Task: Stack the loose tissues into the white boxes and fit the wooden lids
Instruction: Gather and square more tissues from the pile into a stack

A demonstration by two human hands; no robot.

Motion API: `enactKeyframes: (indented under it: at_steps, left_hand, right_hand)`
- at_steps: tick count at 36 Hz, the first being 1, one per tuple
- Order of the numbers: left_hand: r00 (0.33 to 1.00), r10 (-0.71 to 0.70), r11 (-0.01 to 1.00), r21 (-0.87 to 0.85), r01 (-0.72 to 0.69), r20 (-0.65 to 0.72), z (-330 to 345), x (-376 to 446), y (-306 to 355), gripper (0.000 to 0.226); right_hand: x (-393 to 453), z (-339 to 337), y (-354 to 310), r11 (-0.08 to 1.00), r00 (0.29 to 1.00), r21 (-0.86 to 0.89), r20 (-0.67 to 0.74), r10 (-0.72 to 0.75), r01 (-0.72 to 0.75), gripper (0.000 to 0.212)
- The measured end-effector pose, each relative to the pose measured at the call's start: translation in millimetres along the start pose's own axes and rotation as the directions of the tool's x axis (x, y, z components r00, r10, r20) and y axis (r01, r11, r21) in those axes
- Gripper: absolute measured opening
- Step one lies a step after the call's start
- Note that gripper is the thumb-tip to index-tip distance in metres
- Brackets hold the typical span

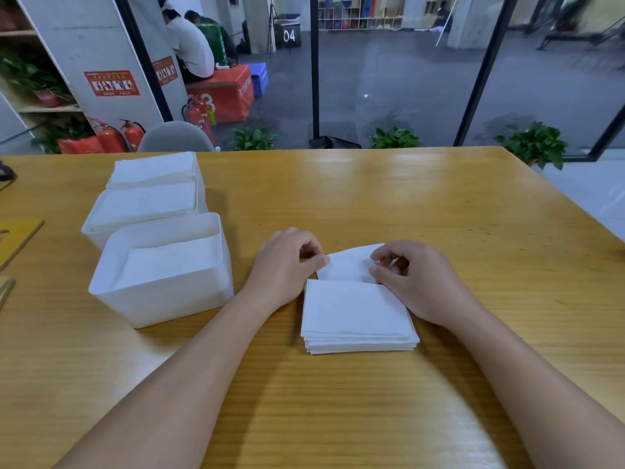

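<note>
A stack of white tissues (356,313) lies on the wooden table in front of me. Its top tissue (348,265) is lifted at the far edge. My left hand (287,262) pinches that tissue's left corner and my right hand (416,275) pinches its right side, resting on the stack. Three white boxes stand in a row at the left: the nearest box (162,292) holds tissues partway up, the middle box (142,204) and the far box (155,169) are filled with tissues. Wooden lids (18,236) lie at the left table edge, mostly cut off.
The table (406,198) runs wide to the right and toward me. A grey chair back (176,137) stands behind the far edge. Potted plants, fire extinguishers and seated people are beyond the glass wall.
</note>
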State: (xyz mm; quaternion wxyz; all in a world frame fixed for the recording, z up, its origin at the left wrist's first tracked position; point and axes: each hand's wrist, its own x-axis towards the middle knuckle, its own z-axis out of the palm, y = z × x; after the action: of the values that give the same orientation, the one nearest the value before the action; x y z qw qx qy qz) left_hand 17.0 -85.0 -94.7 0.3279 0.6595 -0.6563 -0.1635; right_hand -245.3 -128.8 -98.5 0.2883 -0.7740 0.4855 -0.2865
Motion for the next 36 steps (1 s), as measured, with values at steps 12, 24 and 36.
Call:
enactKeyframes:
  at_steps: [12, 24, 36]
  left_hand:
    - [0.974, 0.149, 0.961, -0.205, -0.184, -0.173, -6.6, -0.7, 6.5, 0.008]
    - [0.931, 0.241, 0.899, -0.298, -0.321, -0.274, -24.9, -16.5, 33.5, 0.043]
    - [0.998, -0.048, 0.928, -0.371, 0.028, -0.045, -16.9, -70.3, 25.0, 0.066]
  right_hand:
    - [-0.9, -5.4, -2.2, 1.0, 0.986, 0.002, -0.164, -0.028, 0.028, 0.062]
    - [-12.3, -17.6, -31.3, 0.768, 0.999, 0.64, 0.008, 0.041, -0.036, 0.027]
    - [-72.1, -16.8, -29.7, 0.928, 0.986, 0.372, -0.153, 0.065, -0.004, 0.022]
